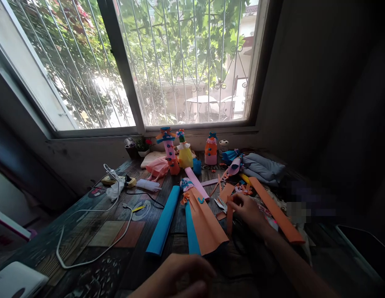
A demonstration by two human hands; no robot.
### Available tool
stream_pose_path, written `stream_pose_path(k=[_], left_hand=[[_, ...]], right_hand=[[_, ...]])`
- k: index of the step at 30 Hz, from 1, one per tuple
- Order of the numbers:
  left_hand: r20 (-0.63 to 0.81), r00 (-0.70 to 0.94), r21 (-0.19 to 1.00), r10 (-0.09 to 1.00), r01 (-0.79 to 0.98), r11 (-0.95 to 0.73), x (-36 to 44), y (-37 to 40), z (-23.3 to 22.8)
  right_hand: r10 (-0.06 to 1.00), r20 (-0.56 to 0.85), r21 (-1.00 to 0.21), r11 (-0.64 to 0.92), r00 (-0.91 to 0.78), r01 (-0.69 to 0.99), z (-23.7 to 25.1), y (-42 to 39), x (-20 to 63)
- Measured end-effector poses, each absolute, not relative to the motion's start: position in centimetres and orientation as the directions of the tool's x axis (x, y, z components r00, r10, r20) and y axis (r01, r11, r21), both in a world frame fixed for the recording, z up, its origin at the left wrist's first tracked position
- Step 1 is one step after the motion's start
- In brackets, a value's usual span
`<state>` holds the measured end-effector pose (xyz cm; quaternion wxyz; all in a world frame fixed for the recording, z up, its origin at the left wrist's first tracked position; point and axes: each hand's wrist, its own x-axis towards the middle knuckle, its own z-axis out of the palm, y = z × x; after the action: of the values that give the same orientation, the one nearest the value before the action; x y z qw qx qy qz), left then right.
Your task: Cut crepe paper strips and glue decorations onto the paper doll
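My right hand [246,209] reaches forward over a patterned wooden table [95,231] and pinches a narrow orange paper strip [229,215] among small paper scraps. My left hand [182,277] rests low at the near edge, fingers curled, just below an orange paper doll dress [206,223] with a blue stripe; whether it holds anything is unclear. A rolled blue paper tube [163,225] lies to the left of the dress. A long orange paper roll [277,215] lies to the right of my right hand.
Three decorated paper dolls [184,151] stand by the barred window. A pink roll [196,182], a grey cloth [262,167], a white cable [86,236] with plug, a small potted plant [141,147] and a white device [15,281] at lower left are also here.
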<state>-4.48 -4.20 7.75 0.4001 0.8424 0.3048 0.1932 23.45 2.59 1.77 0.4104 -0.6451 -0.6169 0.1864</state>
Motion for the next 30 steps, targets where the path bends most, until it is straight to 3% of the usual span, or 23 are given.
stream_pose_path(k=[5, 8, 10, 14, 21, 30], left_hand=[[0.232, 0.620, 0.783, 0.750, 0.338, -0.522, -0.7, -0.9, 9.7], [0.287, 0.552, 0.786, 0.783, 0.332, -0.522, 1.8, 0.3, 10.4], [0.296, 0.539, 0.812, 0.789, 0.294, -0.505, 3.0, 0.4, 10.6], [0.349, 0.486, 0.808, 0.801, 0.276, -0.520, 4.0, 0.4, 9.9], [0.559, 0.466, 0.564, 0.686, 0.393, -0.726, 3.7, 2.0, 7.9], [0.786, 0.406, 0.261, 0.467, 0.465, -0.846, 4.2, 1.8, 8.1]], right_hand=[[0.923, 0.332, -0.871, 0.221, 0.196, 0.438, 6.9, 0.3, 22.1], [0.912, 0.314, -0.949, 0.294, 0.264, 0.114, 8.9, -0.8, 20.1], [0.907, 0.294, -0.948, 0.316, 0.302, -0.027, 9.4, -1.2, 19.1], [0.907, 0.218, -0.947, 0.285, 0.360, -0.146, 8.6, -1.4, 18.6], [0.915, 0.150, -0.964, 0.220, 0.373, -0.151, 7.3, -1.1, 19.3], [0.932, 0.034, -0.951, 0.141, 0.361, -0.275, 6.6, -1.2, 19.2]])
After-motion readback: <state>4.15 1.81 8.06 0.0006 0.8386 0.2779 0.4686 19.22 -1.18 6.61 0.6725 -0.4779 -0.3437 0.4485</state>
